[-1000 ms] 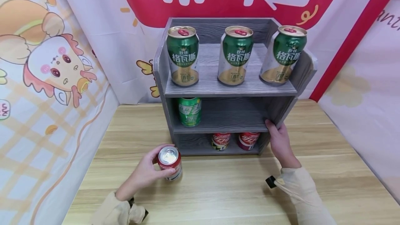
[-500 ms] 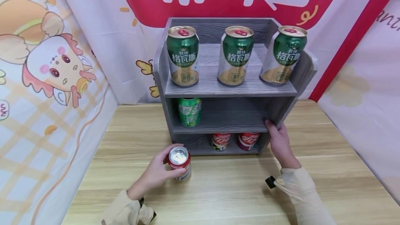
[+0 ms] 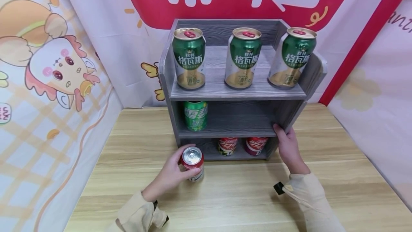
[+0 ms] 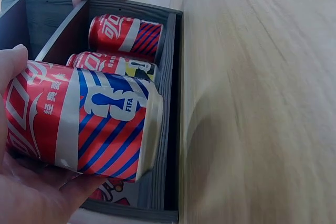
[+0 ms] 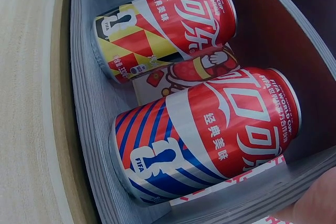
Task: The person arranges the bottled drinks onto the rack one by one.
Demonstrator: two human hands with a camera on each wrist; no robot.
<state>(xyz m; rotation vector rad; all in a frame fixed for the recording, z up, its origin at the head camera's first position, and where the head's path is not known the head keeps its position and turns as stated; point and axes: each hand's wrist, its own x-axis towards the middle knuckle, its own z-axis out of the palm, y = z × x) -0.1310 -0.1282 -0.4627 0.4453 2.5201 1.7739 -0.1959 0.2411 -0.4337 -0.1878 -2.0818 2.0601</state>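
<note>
My left hand (image 3: 172, 174) grips a red cola can (image 3: 192, 157) around its side, in front of the left end of the grey shelf's (image 3: 238, 98) bottom level. In the left wrist view, the same can (image 4: 79, 116) shows blue and red stripes and a FIFA mark, its base above the wooden surface. My right hand (image 3: 289, 149) holds the shelf's right side at the middle board. On the bottom level stand a yellow-and-black patterned cola can (image 5: 163, 30) and a blue-striped cola can (image 5: 210, 135), side by side on the right half.
Three green-and-gold cans (image 3: 190, 60) stand spaced along the top level. A green soda can (image 3: 195, 116) stands at the left of the middle level. The shelf rests on a wooden table (image 3: 238, 196) with printed cloth (image 3: 135, 53) behind it and at both sides.
My left hand has carried the cola can to the right and slightly toward the shelf, from beside its left edge to before the bottom level. My right hand has stayed put.
</note>
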